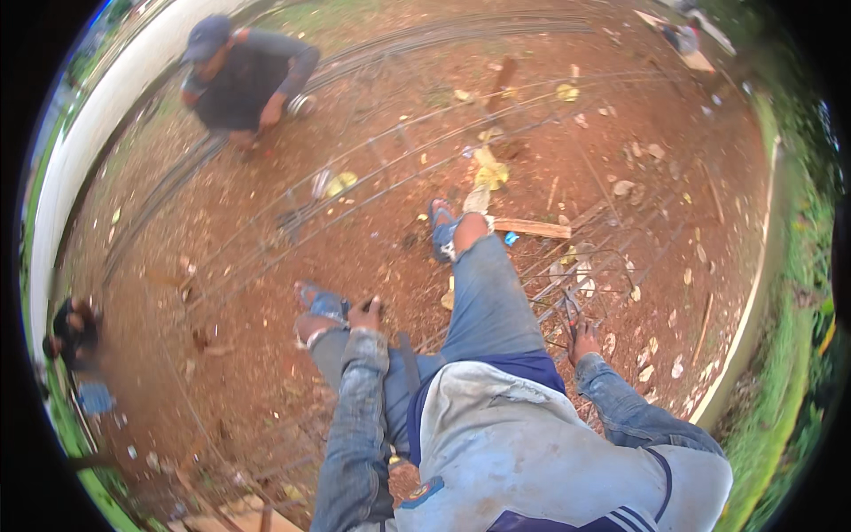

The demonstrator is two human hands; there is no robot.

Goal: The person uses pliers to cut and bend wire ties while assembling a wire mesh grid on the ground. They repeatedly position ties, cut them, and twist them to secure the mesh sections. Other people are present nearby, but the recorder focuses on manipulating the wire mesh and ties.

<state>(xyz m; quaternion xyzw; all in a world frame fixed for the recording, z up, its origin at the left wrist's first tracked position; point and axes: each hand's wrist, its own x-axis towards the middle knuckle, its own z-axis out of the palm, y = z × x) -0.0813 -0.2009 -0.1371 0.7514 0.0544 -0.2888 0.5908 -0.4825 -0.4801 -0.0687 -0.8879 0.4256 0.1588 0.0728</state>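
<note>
Grey shirt [505,443] is filling near centre. Far steel rods [452,32] are lying loose, probably unused; near-right rod frame [568,301] is looking part-built. Hands apart: right hand [583,342] at frame, left hand [363,316] by left leg [332,350], can't tell grips.

That plank [532,228] is rough, matt wood; near it, dull metal rods [568,306]; beside it, faded denim trousers [493,293]; around it, gritty soil [239,275].

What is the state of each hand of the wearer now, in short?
Left hand: fingers curled; whether it holds anything cannot be told.
Right hand: fingers bent, near metal bars; its grip cannot be told.
</note>
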